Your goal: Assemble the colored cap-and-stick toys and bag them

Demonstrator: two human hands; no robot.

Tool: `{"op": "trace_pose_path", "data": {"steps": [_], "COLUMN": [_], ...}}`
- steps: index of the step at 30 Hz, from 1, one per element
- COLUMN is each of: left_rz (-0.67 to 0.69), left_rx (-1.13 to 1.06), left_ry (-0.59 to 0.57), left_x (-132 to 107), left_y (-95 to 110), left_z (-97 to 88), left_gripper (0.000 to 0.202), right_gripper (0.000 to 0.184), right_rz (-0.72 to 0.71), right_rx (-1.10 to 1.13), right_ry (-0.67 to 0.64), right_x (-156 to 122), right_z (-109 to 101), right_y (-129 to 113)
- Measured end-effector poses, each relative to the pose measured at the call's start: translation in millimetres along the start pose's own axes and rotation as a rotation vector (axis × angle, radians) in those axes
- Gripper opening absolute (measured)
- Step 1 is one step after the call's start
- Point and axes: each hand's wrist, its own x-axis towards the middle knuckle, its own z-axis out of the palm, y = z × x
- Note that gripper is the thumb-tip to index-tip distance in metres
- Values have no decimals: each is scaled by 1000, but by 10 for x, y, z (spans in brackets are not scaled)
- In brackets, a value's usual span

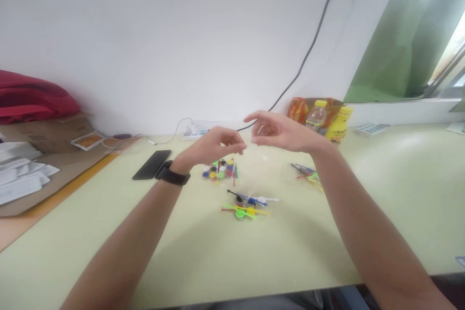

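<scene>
One white wall [163,34] stands behind one pale counter [199,261]. Two hands are up over it: the left hand [214,146], with one black watch [172,174], and the right hand [285,131]. Each grip is open, with fingers bent. Two bottles [337,127] stand far right. Three little heaps lie between the arms: round bits [212,175] far left, thin bits [313,178] at right, and arrows [250,211] nearest. About six arrows show, long and thin: black, blue, white, red, yellow, green.

Pale green table [196,261], coloured arrow pieces [250,210], round discs [221,175], flat black device [151,164], yellow bottle [336,127]
</scene>
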Motion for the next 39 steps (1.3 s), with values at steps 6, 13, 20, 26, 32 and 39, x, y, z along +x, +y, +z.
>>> {"op": "trace_pose_path", "data": {"steps": [6, 13, 20, 26, 32, 39], "left_rz": [-16, 226, 207, 174, 149, 55], "left_rx": [7, 353, 382, 352, 196, 69], "left_ry": [89, 479, 203, 216, 362, 515], "left_x": [-21, -24, -40, -6, 17, 30], "left_y": [-123, 43, 156, 117, 174, 73], "left_z": [-85, -2, 153, 168, 163, 50], "left_gripper": [37, 32, 33, 6, 6, 13], "right_gripper": [56, 56, 58, 50, 69, 69], "right_rz": [22, 91, 65, 41, -5, 99], "right_rx": [72, 33, -38, 27, 434, 465], "right_ry": [-41, 38, 14, 56, -77, -209], "right_x": [-33, 23, 51, 102, 161, 161], "right_z": [-44, 36, 109, 108, 98, 135], "right_y": [56, 20, 24, 118, 510, 620]}}
